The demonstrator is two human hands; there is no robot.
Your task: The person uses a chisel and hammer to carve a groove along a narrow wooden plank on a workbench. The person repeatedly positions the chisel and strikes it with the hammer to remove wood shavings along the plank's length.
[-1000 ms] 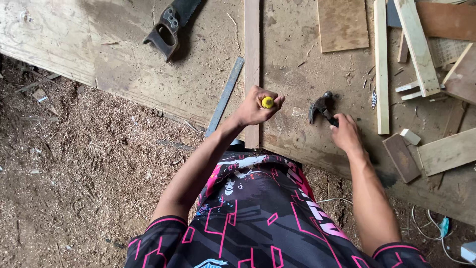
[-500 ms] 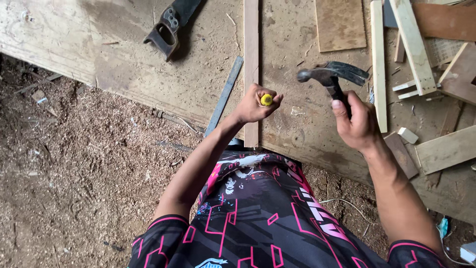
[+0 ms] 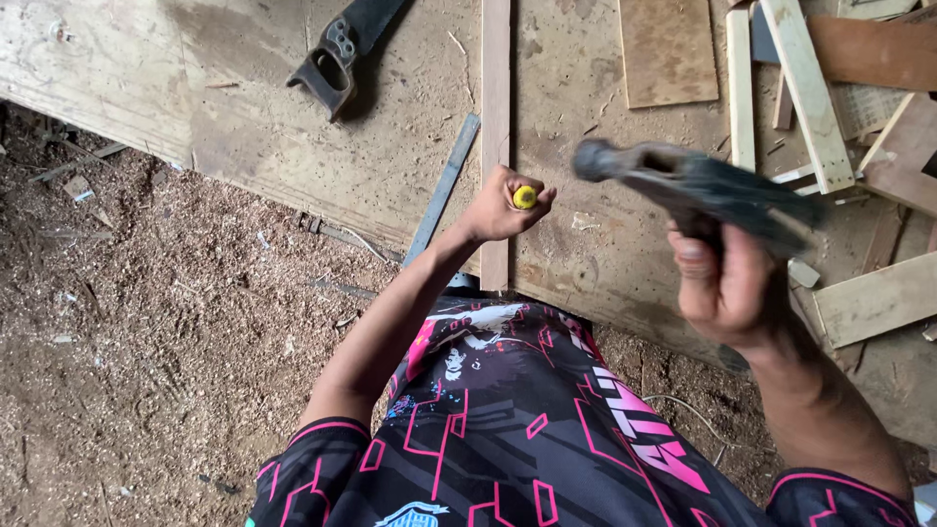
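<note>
You are mid-strike: your right hand (image 3: 727,293) grips the raised hammer (image 3: 698,185), your left hand (image 3: 498,207) pinches a yellow-capped tool (image 3: 525,197) upright on the wood strip (image 3: 496,117). The blow needs to land squarely, clear of your fingers.

Person wears a black short-sleeved shirt (image 3: 508,429) with pink geometric line pattern, pink lettering and pink-trimmed sleeve hems (image 3: 322,429); forearms bare, no gloves.

I look down on a rough carpentry work site: a plywood sheet (image 3: 293,127) laid over ground thick with sawdust (image 3: 146,371), a handsaw (image 3: 337,54), a metal ruler (image 3: 444,185) and offcut wooden battens (image 3: 805,88) scattered about.
</note>
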